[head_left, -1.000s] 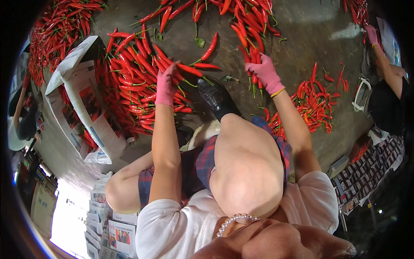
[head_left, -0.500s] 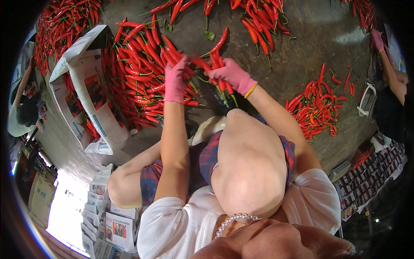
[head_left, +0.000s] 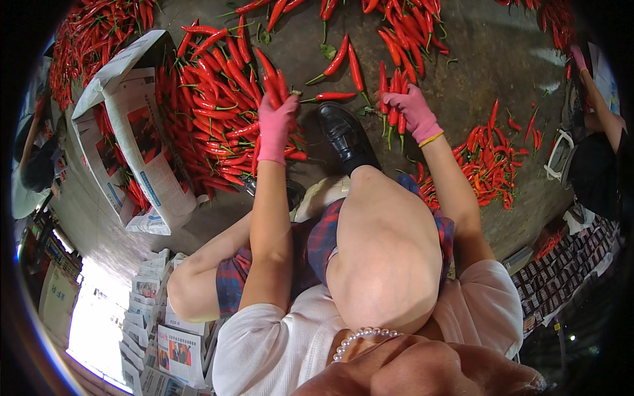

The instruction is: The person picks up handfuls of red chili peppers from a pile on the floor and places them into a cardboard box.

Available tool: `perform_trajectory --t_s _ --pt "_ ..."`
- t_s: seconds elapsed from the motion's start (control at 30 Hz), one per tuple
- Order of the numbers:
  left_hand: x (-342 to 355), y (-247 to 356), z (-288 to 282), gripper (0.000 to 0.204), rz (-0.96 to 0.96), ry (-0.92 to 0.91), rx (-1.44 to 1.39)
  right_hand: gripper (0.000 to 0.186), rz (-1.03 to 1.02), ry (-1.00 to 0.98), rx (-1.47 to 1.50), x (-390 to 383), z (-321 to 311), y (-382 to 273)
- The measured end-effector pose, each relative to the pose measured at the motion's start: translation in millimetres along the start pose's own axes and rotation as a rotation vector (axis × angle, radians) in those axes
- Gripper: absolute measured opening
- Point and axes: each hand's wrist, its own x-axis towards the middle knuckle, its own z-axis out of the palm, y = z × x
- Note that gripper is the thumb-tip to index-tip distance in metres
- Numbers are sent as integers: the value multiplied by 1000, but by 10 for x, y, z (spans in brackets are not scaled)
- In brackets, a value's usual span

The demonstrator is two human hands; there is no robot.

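My left hand [head_left: 276,125], in a pink glove, is closed round red chilies [head_left: 271,86] at the right side of a large chili heap [head_left: 211,109]. My right hand [head_left: 413,112], also gloved in pink, grips a small bunch of chilies [head_left: 391,105] with green stems hanging down. Between the hands, a few loose chilies [head_left: 337,59] lie on the dark floor [head_left: 462,79], just beyond my black shoe [head_left: 342,135]. A smaller chili pile [head_left: 482,171] is right of my bent knee.
Folded newspaper [head_left: 139,145] stands beside the left heap. More chili heaps [head_left: 92,39] line the far side. Other people at both edges are at work, one [head_left: 594,138] with a pink glove. Stacked newspapers [head_left: 175,350] are at lower left, a printed mat [head_left: 561,270] at lower right.
My hands came together in the middle, then my right hand moved back rightward with chilies in it. Loose chilies now lie differently between my hands, one pointing down toward my shoe.
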Motion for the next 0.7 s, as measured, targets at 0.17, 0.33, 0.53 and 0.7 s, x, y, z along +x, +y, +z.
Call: perform_trajectory --t_s 0.17,0.33,0.53,0.7 --pt "60 -64 474 49 477 -78 773 14 -47 65 -231 -55 -61 56" --pt "321 -135 773 37 750 -425 1589 15 -60 98 -225 -50 77 53" --pt "292 199 279 41 528 -329 1035 31 -349 155 -667 179 -20 -54" --pt "116 389 -359 36 13 -34 -301 49 -249 158 -943 702 697 -195"
